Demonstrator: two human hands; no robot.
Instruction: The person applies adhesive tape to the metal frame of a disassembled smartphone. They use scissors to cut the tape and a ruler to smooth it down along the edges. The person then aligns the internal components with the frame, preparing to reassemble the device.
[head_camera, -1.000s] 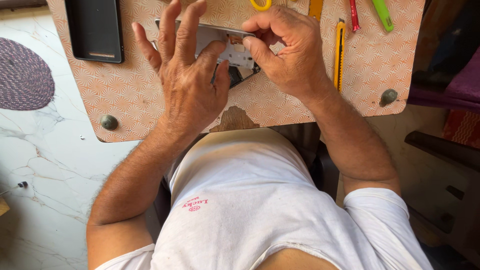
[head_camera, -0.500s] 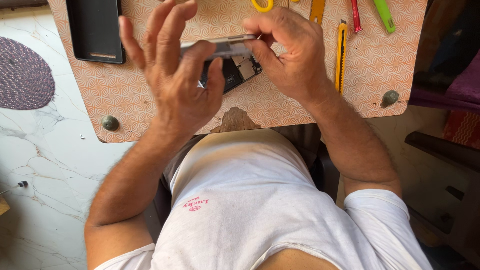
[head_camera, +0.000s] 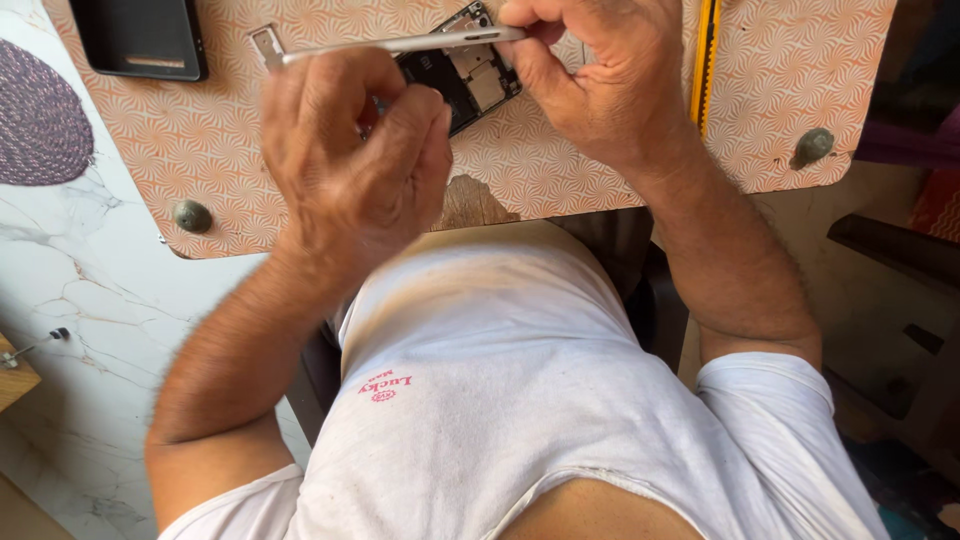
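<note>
So there's one person sitting at a small work table (head_camera: 200, 150) with an orange patterned top, both hands busy over it. They're working on one opened phone (head_camera: 462, 80) that is lying near the far middle of the table, its dark insides and small metal parts showing. The left hand (head_camera: 350, 165) is curling into a loose fist just in front of the phone, fingers bent in; looks like it's pinching one end of a thin silver frame piece (head_camera: 400, 44), though I can't quite tell from here since the fingers are hiding the contact. The right hand (head_camera: 600, 85) is closing around the other end of that same silver piece, thumb and fingertips pressing it right above the phone.

Count of other stuff: one black rectangular case or device (head_camera: 140, 38) lying flat at the far left corner of the table, one yellow tool (head_camera: 706, 60) lying just past the right hand, two round dull-green knobs, one (head_camera: 192, 216) at the near left edge and one (head_camera: 812, 147) at the near right. One dark purple woven round mat (head_camera: 40, 125) is sitting on the white marble floor to the left. The white shirt (head_camera: 520, 400) is carrying one small pinkish-red printed mark on the chest.
</note>
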